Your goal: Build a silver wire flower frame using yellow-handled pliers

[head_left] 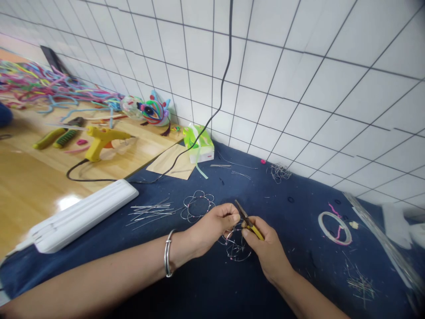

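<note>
My left hand [221,221] pinches part of a bent-wire piece [238,249] with small pink beads, which hangs below the fingers over the dark blue cloth. In my right hand [265,239] is a pair of pliers [251,223] with yellow handles, its dark jaws pointing up and to the left. The jaws are close beside my left fingertips; whether they grip the wire is hard to see. A flower-shaped wire ring [198,206] with pink beads lies just left of my left hand. Several straight wires [151,212] are strewn further left.
A white power strip [86,215] lies at the left. On the wooden table are a yellow glue gun [99,142], cutters [59,133] and pipe cleaners [29,84]. A black cord [223,84] hangs across. A tape roll [334,228] and wire scraps [361,283] lie right.
</note>
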A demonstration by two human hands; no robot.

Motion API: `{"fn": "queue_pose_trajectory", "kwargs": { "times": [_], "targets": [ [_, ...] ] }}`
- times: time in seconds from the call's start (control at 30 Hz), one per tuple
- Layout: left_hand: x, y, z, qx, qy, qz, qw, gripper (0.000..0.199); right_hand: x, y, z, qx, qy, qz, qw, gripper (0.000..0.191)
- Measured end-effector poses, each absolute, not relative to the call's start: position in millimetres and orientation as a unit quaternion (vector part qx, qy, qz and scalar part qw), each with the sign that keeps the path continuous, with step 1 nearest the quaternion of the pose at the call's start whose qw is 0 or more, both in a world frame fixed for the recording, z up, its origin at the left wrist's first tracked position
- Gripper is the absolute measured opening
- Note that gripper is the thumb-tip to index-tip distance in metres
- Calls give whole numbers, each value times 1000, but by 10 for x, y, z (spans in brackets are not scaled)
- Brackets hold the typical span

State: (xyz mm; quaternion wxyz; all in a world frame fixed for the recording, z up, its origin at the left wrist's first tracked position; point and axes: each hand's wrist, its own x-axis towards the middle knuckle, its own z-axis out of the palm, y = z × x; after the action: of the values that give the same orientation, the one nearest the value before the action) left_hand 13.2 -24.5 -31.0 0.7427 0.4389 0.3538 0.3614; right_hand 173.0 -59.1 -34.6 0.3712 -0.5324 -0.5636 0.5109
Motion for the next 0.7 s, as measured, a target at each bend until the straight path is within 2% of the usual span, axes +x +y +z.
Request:
{"fn": "queue_pose_trajectory", "kwargs": {
  "times": [0.33, 0.53, 0.7],
  "targets": [
    [18, -132, -278, 474, 311, 318, 760, 23, 1726, -596, -315, -554, -550, 500, 375, 10],
    [-35, -169, -273, 502, 286, 303, 758, 21, 1719, -588, -337, -562, -533, 484, 407, 14],
    [11, -252, -289, 533, 311, 302, 727, 25, 1717, -586, -368, -559, -517, 490, 424, 19]
  ]
}}
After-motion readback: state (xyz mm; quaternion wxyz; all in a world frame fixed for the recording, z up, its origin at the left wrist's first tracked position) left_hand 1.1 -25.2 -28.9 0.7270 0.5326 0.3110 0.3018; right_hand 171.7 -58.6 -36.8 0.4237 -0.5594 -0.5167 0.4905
